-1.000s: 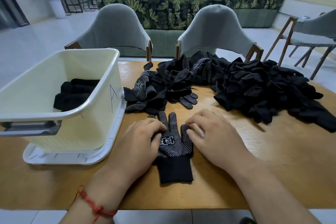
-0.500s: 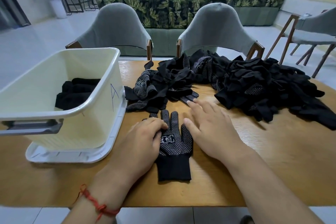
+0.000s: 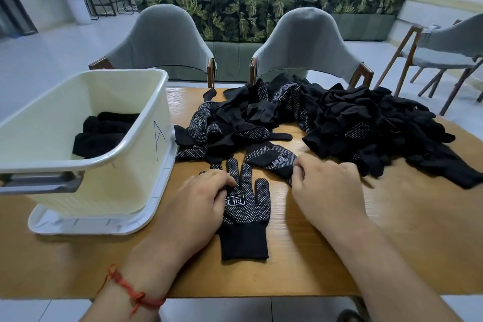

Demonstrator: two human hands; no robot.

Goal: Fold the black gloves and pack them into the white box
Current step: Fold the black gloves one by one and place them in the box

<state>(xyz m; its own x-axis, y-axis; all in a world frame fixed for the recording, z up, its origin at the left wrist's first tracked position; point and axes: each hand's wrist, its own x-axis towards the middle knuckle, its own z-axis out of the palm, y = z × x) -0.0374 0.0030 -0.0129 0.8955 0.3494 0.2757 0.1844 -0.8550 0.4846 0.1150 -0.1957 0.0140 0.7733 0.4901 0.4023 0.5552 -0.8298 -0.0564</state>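
I am pressing my left hand (image 3: 198,204) flat on a dotted glove (image 3: 245,214) lying on the counter (image 3: 392,238); my right hand (image 3: 326,185) fingers are pinching a second glove (image 3: 271,158) beside the white box (image 3: 86,144).

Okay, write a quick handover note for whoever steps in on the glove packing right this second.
Left hand rests flat on the laid-out glove, pinning it to the table.
Right hand pinches a second glove at the edge of the glove pile.
White box sits at left with a few black gloves already inside.
Left to do: pair, fold, pack these two, then work through the pile.
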